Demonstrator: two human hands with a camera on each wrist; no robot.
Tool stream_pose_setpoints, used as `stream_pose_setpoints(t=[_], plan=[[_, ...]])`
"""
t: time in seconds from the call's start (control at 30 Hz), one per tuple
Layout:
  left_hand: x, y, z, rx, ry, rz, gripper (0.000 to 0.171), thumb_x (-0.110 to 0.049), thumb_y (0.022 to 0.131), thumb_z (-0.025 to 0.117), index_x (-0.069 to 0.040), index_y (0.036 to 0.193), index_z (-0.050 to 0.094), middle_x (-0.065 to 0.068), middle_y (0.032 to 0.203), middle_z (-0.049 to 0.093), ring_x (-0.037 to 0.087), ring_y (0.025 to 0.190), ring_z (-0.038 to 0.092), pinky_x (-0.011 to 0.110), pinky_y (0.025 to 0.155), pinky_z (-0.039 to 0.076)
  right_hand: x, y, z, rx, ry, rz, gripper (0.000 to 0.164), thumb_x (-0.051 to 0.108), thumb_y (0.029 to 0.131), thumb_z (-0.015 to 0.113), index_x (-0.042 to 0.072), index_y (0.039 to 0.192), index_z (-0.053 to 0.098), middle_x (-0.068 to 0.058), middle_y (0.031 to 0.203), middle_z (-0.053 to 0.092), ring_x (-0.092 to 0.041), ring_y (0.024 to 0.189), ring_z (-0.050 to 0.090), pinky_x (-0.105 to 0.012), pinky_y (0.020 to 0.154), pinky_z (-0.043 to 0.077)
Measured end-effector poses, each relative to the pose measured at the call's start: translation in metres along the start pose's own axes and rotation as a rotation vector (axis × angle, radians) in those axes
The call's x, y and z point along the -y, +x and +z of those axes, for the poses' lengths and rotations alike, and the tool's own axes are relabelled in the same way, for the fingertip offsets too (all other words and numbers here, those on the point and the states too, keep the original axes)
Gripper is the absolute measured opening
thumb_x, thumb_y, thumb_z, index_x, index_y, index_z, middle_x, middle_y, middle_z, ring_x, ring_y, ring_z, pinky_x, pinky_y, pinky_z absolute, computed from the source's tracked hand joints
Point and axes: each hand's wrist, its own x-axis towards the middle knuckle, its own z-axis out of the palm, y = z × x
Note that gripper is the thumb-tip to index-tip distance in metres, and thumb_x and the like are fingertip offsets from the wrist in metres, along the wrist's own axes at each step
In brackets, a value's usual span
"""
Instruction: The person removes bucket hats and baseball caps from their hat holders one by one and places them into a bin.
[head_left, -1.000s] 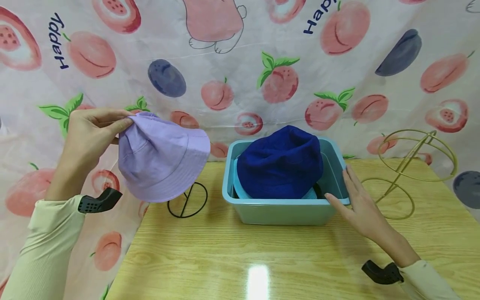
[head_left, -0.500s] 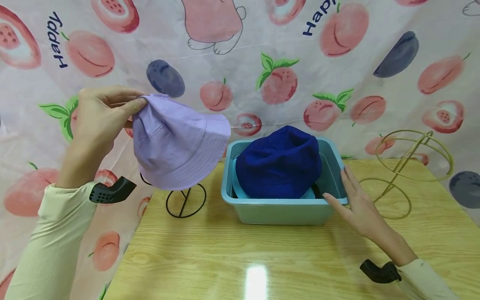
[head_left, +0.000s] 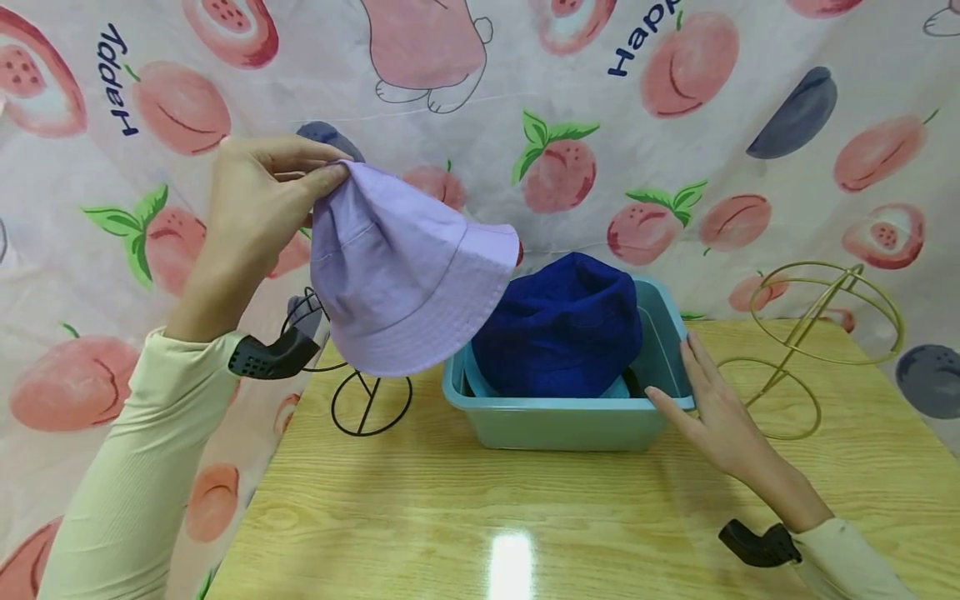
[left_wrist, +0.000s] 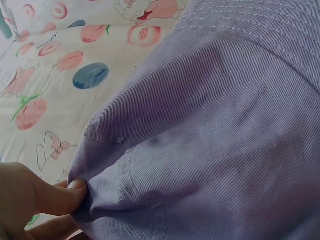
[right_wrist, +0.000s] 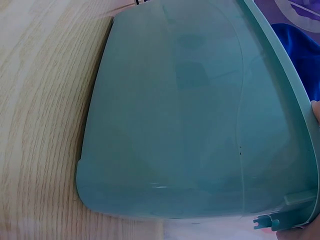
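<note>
My left hand [head_left: 258, 208] pinches the crown of a lavender bucket hat [head_left: 408, 275] between thumb and fingers, up in the air with its brim hanging toward the lower right. In the left wrist view the fabric of the bucket hat [left_wrist: 200, 135] bunches at the fingertips. A light blue plastic bin [head_left: 562, 427] stands on the table, with a dark blue hat [head_left: 558, 325] heaped inside above something turquoise [head_left: 480, 379]. My right hand [head_left: 723, 417] rests at the bin's front right corner, fingers straight along the rim. The right wrist view shows the bin's outer wall [right_wrist: 165, 115].
A black wire stand [head_left: 365, 414] is partly hidden behind the lavender hat. Right of the bin stands a gold wire stand [head_left: 793, 354] with round hoops. The wooden table [head_left: 420, 517] meets a fruit-print cloth [head_left: 465, 150] hanging behind it.
My left hand has carried the lavender hat up and to the right, so its brim now overlaps the bin's left side in the head view. The right hand has stayed at the bin.
</note>
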Motion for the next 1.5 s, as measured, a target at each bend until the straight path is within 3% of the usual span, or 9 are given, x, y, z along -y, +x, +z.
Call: stream_pose_setpoints(t=[0.3,0.63,1.17,1.5], plan=[[-0.01,0.008,0.026,-0.007,0.083,0.033,0.012,-0.01,0.083,0.072,-0.01,0.094,0.078,0.0,0.081,0.071,0.006,0.065,0.063,0.018,0.053,0.05,-0.001,-0.001,0.001,-0.013,0.0,-0.009,0.082,0.036,0.095,0.055,0.004,0.152,0.005,-0.008,0.158,-0.004,-0.046,0.139,0.007,-0.072,0.097,0.015],[-0.017,0.02,0.054,-0.024,0.185,0.084,0.014,-0.01,0.084,0.07,-0.011,0.096,0.078,0.004,0.096,0.072,0.011,0.085,0.065,0.021,0.077,0.05,-0.002,-0.001,0.002,-0.016,0.004,-0.01,0.082,0.036,0.095,0.055,0.004,0.152,0.005,-0.008,0.158,-0.005,-0.045,0.139,0.006,-0.072,0.098,0.015],[-0.013,0.026,0.113,0.021,0.289,0.174,0.013,-0.011,0.085,0.068,-0.012,0.094,0.078,0.001,0.094,0.072,0.007,0.079,0.065,0.017,0.072,0.048,-0.002,-0.001,0.003,-0.026,-0.016,-0.002,0.083,0.038,0.095,0.055,0.003,0.152,0.005,-0.007,0.158,-0.006,-0.045,0.139,0.008,-0.071,0.098,0.016],[-0.006,0.024,0.151,0.063,0.33,0.296,0.014,-0.008,0.083,0.067,-0.013,0.091,0.079,-0.002,0.088,0.073,0.006,0.083,0.065,0.02,0.075,0.046,-0.003,-0.001,0.004,-0.026,-0.019,-0.002,0.083,0.039,0.095,0.054,0.003,0.151,0.005,-0.007,0.158,-0.006,-0.045,0.139,0.008,-0.071,0.098,0.016]])
